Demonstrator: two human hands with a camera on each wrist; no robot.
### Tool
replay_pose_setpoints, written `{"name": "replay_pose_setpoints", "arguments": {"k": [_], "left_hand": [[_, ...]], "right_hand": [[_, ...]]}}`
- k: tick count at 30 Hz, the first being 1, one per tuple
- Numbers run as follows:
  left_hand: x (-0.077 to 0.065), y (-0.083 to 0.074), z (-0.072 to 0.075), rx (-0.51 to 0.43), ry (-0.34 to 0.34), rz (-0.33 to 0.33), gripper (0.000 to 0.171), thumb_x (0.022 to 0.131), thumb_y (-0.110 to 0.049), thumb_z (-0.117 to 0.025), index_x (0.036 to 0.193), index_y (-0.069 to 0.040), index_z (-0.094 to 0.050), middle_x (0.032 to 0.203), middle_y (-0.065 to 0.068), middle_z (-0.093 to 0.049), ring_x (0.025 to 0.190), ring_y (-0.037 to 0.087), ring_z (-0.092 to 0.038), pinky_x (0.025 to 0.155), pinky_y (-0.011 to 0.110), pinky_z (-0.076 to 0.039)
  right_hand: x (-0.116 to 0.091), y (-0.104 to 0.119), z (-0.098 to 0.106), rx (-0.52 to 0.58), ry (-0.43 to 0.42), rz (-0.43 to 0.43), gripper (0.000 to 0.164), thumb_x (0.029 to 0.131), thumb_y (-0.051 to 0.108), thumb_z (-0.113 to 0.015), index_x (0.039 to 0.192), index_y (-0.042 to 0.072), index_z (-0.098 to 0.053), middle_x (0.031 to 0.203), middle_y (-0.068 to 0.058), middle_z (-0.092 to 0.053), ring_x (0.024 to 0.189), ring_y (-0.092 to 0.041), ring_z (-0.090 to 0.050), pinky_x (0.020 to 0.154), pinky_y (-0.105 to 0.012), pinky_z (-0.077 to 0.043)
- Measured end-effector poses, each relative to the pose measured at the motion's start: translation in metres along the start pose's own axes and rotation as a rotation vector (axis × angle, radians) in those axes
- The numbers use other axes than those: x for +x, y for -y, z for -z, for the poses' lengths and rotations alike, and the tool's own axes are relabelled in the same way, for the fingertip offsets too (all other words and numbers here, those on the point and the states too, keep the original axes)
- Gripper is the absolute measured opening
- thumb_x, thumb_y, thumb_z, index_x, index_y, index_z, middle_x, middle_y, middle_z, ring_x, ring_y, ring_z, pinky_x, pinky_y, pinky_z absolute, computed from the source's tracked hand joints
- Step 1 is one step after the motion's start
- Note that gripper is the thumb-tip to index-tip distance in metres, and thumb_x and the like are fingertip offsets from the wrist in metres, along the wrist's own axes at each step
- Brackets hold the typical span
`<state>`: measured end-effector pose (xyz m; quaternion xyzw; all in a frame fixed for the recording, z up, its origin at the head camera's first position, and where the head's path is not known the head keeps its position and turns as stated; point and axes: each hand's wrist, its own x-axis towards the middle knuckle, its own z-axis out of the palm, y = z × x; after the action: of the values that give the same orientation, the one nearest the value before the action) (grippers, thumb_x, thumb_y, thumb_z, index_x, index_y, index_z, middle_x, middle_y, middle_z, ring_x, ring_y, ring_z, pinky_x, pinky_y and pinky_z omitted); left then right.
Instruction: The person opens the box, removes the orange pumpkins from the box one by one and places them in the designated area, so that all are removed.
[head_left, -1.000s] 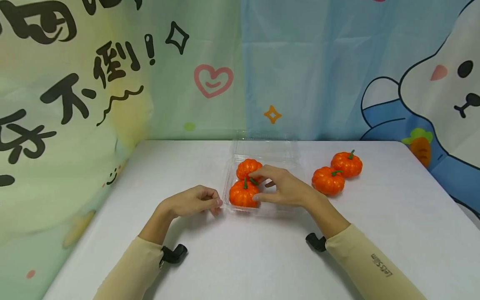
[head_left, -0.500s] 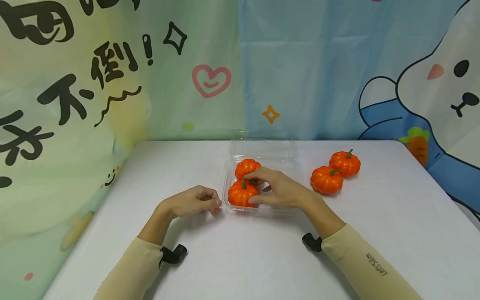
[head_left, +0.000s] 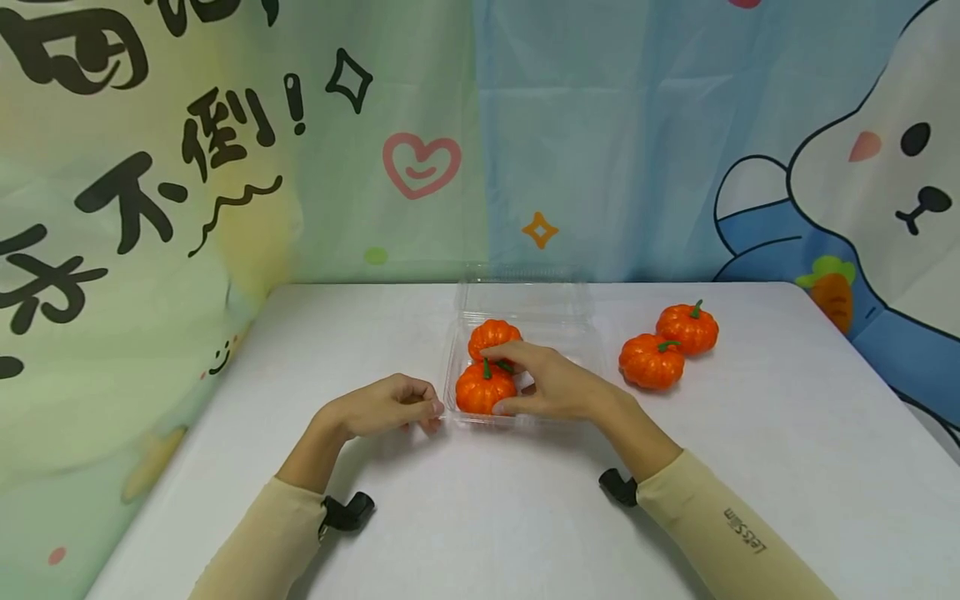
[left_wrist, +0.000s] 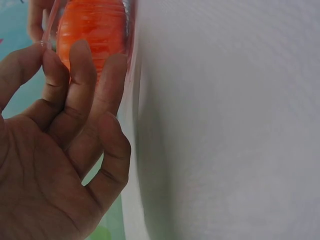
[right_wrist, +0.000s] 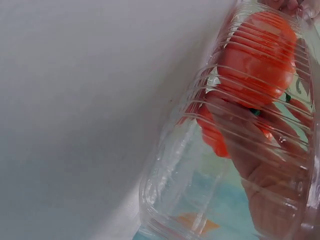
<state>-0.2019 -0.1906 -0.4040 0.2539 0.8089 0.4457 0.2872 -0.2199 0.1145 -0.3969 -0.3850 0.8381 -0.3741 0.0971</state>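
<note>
A clear plastic clamshell box [head_left: 558, 400] stands on the table with its lid folded back. Inside, on its left side, sit two small orange pumpkins with green stems: a front pumpkin [head_left: 480, 388] and a back pumpkin [head_left: 495, 332]. My right hand [head_left: 558, 385] reaches into the box and holds the front pumpkin from its right, thumb at the near side and fingers over the far side. In the right wrist view both show through the ribbed wall. My left hand [head_left: 390, 404] pinches the box's left front rim [left_wrist: 46, 44] between thumb and index finger, the other fingers loosely bent.
To the right of the box two more pumpkins lie touching on the white table [head_left: 487, 517]: a nearer pumpkin [head_left: 649, 363] and a farther pumpkin [head_left: 692, 327]. The raised transparent lid [head_left: 525, 298] stands near the printed curtain [head_left: 570, 142] behind the table's back edge.
My right hand has shifted slightly left and closed in on the front pumpkin, its thumb moving further along the near side. My left hand has stayed at the box rim.
</note>
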Motion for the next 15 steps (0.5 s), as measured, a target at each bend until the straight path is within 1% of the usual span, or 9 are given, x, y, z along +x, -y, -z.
{"name": "replay_pose_setpoints", "arguments": {"k": [7, 11, 15], "left_hand": [[0.0009, 0.0014, 0.0002, 0.011, 0.002, -0.005, 0.025, 0.104, -0.024, -0.056, 0.098, -0.002, -0.068, 0.095, 0.012, -0.075, 0.093, 0.028, -0.068, 0.080, 0.038, -0.048], [0.0006, 0.0020, 0.0007, 0.008, 0.001, 0.003, 0.024, 0.104, -0.024, -0.057, 0.097, -0.003, -0.068, 0.095, 0.012, -0.075, 0.093, 0.027, -0.067, 0.080, 0.038, -0.048], [-0.0001, 0.0015, 0.0010, -0.002, -0.003, -0.002, 0.024, 0.104, -0.023, -0.057, 0.098, -0.003, -0.068, 0.095, 0.012, -0.075, 0.093, 0.027, -0.068, 0.079, 0.038, -0.048]], "right_hand": [[0.0014, -0.0012, -0.0030, -0.026, -0.003, 0.005, 0.072, 0.087, 0.017, -0.084, 0.148, 0.008, -0.049, 0.142, -0.010, -0.058, 0.125, -0.027, -0.059, 0.088, -0.038, -0.059], [0.0016, -0.0004, -0.0035, 0.001, 0.004, 0.011, 0.071, 0.088, 0.015, -0.083, 0.149, 0.008, -0.048, 0.143, -0.011, -0.056, 0.126, -0.028, -0.058, 0.090, -0.037, -0.059], [0.0013, 0.0002, -0.0031, 0.019, 0.009, 0.029, 0.071, 0.090, 0.014, -0.081, 0.151, 0.009, -0.046, 0.148, -0.011, -0.052, 0.130, -0.027, -0.055, 0.092, -0.038, -0.057]]}}
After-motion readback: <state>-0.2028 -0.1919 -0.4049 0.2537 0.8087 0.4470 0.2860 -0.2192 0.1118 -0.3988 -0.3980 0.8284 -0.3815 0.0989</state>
